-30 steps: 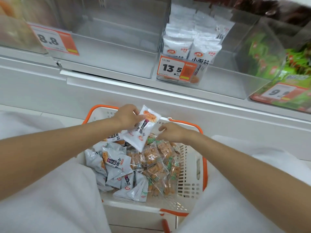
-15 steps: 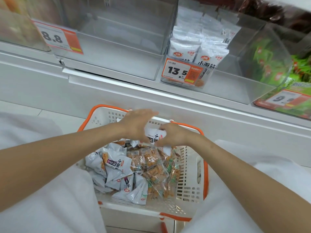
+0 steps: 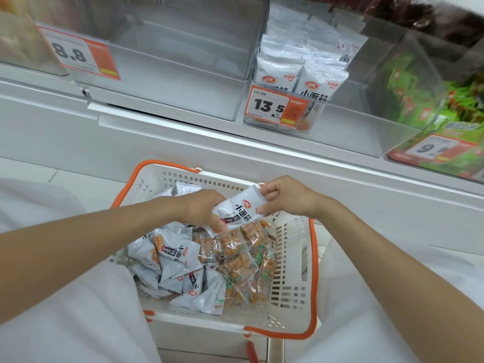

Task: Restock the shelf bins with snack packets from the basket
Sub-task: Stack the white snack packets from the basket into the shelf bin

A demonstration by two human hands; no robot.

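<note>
White packet [image 3: 239, 208] is held over the far half of basket [image 3: 313, 258], long axis 8-to-2 o'clock. Left hand [image 3: 204, 209] grips its 8 o'clock end and right hand [image 3: 286, 197] pinches the 2 o'clock end, fingers curled on it. Matching bin [image 3: 353, 127] with 13.5 tag [image 3: 275, 107] lies at 12–1 o'clock, well apart, right hand nearer; shelf ledge [image 3: 183, 134] and the tagged front wall look like the obstacles. Loose packets [image 3: 180, 260] at 6, green packets [image 3: 408, 87] at 2.
</note>
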